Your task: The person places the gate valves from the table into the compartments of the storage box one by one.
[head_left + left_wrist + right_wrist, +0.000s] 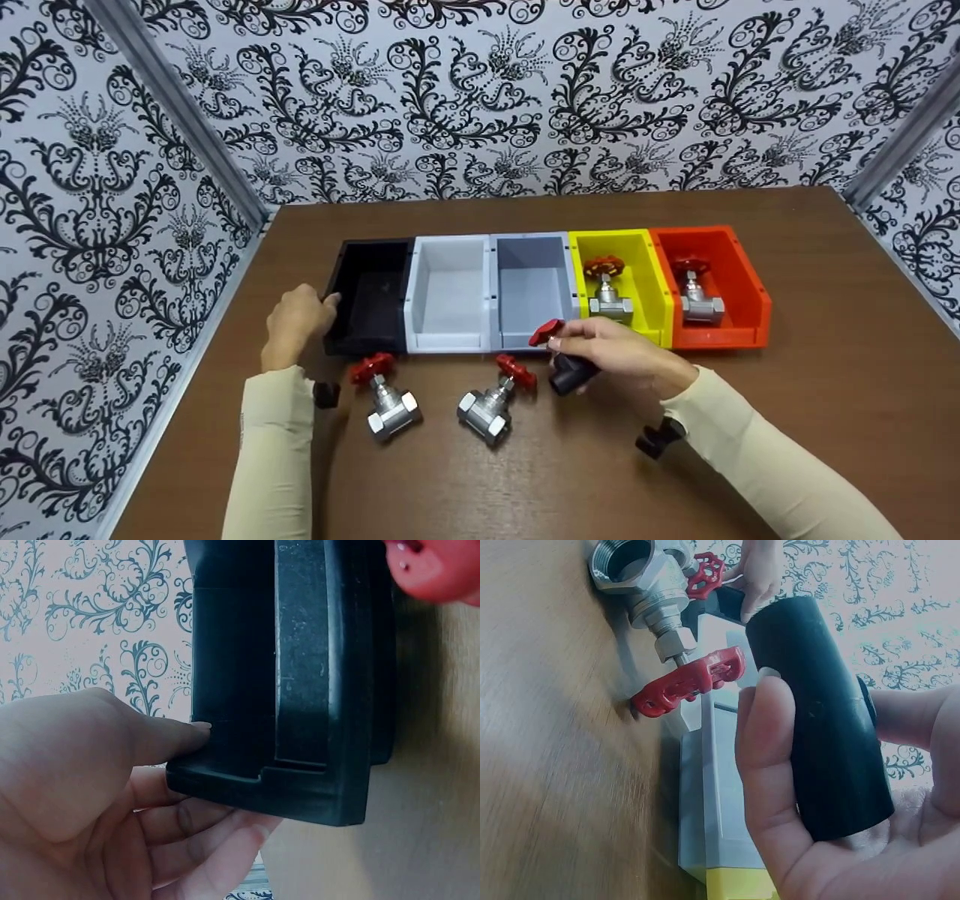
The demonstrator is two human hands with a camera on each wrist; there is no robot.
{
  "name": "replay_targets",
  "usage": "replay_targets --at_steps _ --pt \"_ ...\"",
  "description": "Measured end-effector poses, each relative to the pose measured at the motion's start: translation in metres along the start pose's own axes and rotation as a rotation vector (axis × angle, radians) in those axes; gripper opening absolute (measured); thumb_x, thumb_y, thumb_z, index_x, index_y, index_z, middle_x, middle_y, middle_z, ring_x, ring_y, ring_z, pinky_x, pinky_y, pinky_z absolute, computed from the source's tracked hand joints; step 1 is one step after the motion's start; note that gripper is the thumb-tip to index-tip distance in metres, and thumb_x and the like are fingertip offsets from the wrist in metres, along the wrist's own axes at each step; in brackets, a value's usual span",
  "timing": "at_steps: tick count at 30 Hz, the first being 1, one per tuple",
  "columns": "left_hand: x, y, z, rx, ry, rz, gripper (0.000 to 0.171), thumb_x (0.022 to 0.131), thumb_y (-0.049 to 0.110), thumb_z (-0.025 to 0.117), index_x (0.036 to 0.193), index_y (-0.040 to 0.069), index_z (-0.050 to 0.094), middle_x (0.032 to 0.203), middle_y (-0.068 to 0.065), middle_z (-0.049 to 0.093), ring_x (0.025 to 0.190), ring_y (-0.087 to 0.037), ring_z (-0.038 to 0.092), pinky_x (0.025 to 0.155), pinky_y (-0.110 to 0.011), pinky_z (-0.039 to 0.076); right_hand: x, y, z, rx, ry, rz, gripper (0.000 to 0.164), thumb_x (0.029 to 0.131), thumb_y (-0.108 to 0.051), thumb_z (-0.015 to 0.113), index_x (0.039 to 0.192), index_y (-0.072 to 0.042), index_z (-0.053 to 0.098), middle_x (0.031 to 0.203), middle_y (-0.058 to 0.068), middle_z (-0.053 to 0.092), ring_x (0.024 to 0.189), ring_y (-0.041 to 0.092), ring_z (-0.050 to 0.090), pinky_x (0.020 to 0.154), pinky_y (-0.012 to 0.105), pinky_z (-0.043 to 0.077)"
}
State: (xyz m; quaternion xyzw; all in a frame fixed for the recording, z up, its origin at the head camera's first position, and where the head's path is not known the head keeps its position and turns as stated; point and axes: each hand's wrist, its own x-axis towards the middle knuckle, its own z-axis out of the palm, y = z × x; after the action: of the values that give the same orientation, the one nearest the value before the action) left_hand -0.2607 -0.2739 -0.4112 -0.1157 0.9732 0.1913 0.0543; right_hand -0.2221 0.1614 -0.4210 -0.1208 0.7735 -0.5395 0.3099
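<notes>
My left hand (300,319) grips the left side wall of a black bin (379,296), thumb over the rim and fingers outside, as the left wrist view shows. In my right hand (619,351) is a black plastic valve (821,720) with a red handle (547,331). It is held in front of the grey bin (532,300), its pipe-like body between thumb and fingers. Two metal gate valves with red handwheels lie on the table between the hands: a left valve (394,411) before the black bin and a right valve (486,411) nearer my right hand.
A white bin (452,296) stands between the black and grey ones. To the right, a yellow bin (637,255) and a red-orange bin (731,262) each hold a metal valve with a red handwheel. Patterned walls (480,97) enclose the brown table (420,495).
</notes>
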Motion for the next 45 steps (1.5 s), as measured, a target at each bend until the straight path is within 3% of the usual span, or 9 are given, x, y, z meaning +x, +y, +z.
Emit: replay_targets --at_steps 11,21,34,45 --pt "0.001 -0.001 0.0 0.002 -0.009 -0.002 0.055 0.102 0.038 0.046 0.122 -0.012 0.057 0.128 -0.039 0.055 0.113 -0.055 0.055 0.089 -0.065 0.045 0.005 -0.002 0.003 -0.059 0.123 0.008 0.036 0.099 -0.028 0.059 0.121 0.0 0.063 0.1 0.011 0.066 0.086 0.022 0.059 0.08 0.032 0.046" --pt "0.001 0.0 0.001 -0.01 -0.008 -0.007 0.053 0.102 0.038 0.046 0.119 -0.01 0.059 0.128 -0.038 0.055 0.113 -0.054 0.056 0.09 -0.065 0.044 0.008 -0.004 0.001 0.09 0.096 -0.017 0.039 0.1 -0.024 0.058 0.124 0.007 0.056 0.099 0.017 0.061 0.073 0.02 0.067 0.072 0.035 0.059" --pt "0.001 -0.001 0.001 -0.013 -0.002 -0.009 0.052 0.101 0.039 0.046 0.116 -0.009 0.061 0.126 -0.038 0.056 0.112 -0.054 0.057 0.089 -0.064 0.044 0.014 -0.01 -0.002 0.133 0.18 0.003 0.041 0.1 -0.024 0.058 0.129 0.006 0.051 0.104 0.016 0.061 0.077 0.018 0.065 0.072 0.028 0.056" --pt "0.002 0.001 0.0 0.003 -0.038 -0.027 0.056 0.102 0.039 0.045 0.124 -0.011 0.055 0.131 -0.038 0.052 0.118 -0.054 0.053 0.093 -0.064 0.043 0.02 -0.017 0.003 0.184 0.181 -0.025 0.036 0.101 -0.02 0.056 0.126 0.005 0.053 0.114 0.022 0.057 0.088 0.025 0.064 0.076 0.033 0.058"
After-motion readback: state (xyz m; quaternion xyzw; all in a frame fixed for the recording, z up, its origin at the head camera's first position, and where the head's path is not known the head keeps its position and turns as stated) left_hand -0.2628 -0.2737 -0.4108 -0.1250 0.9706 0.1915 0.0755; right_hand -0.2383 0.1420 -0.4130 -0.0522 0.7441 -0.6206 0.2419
